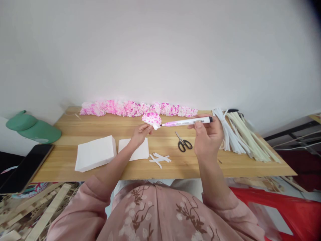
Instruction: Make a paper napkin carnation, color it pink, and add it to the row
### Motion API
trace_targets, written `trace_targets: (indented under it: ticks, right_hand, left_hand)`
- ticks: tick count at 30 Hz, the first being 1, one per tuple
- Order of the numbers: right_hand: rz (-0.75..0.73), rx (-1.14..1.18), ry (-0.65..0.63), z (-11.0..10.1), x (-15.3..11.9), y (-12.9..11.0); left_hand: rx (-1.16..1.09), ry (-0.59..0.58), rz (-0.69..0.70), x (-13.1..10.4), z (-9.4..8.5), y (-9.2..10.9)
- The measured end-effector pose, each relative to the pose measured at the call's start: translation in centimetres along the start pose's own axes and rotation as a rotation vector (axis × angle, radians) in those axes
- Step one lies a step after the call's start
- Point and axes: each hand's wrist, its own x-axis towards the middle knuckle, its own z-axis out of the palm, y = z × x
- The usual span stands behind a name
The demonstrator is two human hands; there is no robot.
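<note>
Between the fingertips of my left hand (142,134) is a paper flower (151,119), white with pink blotches. My right hand (207,135) is closed around a white marker (187,122), held nearly level with its tip pointing left. The marker's tip is at the flower's right edge; whether it touches I cannot tell. Under my left forearm lies a thin stack of white paper (140,150), partly covered. Several short white strips (160,159) lie crossed on the table, and black-handled scissors (184,143) rest left of my right hand.
A row of pink and white paper flowers (130,108) lines the wooden table's (163,172) back edge. A thick block of white paper (95,152), a phone (31,167) and a green object (33,127) are at left. Bundles of white strips (229,134) and cream strips (253,139) lie at right.
</note>
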Motion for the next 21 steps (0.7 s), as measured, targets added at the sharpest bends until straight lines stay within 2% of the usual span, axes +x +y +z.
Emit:
trace_targets:
  ticks: [8, 21]
  right_hand:
    - [0.004, -0.049, -0.027, 0.4, 0.4, 0.8]
    - [0.041, 0.043, -0.064, 0.7, 0.6, 1.2]
  left_hand:
    - [0.016, -0.021, -0.008, 0.0, -0.1, 0.0]
    - [0.005, -0.027, 0.003, 0.2, -0.2, -0.7]
